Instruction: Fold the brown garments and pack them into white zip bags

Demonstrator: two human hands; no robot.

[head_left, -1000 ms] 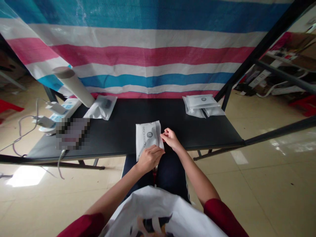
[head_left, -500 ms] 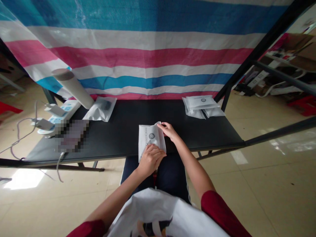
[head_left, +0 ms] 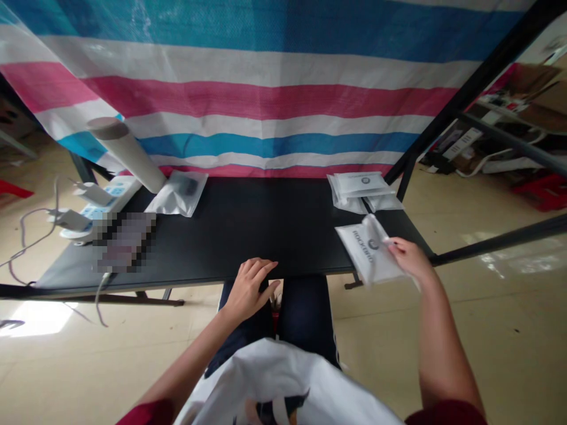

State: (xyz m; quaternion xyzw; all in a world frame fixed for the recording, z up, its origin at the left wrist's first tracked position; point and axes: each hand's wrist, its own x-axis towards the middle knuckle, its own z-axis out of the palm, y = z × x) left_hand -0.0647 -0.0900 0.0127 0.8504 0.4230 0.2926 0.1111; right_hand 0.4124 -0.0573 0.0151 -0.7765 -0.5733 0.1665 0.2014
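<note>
A white plastic pouch with grey lettering and a round logo is pinched at its right edge by my right hand. It is tilted above the right front edge of the black table. My left hand holds nothing; its fingers are apart and lie at the table's front edge, above my lap. Behind the held pouch, a small stack of similar white pouches lies at the back right of the table. One more pouch, with something dark inside, lies at the back left.
A pale cylindrical bottle leans at the back left. Near it are a power strip with chargers and a blurred phone-like object with a cable. A striped sheet hangs behind the table. A dark metal frame bar borders the right side.
My right hand has carried the pouch from the front middle of the table to the right. My left hand has let go of it and its fingers have spread.
</note>
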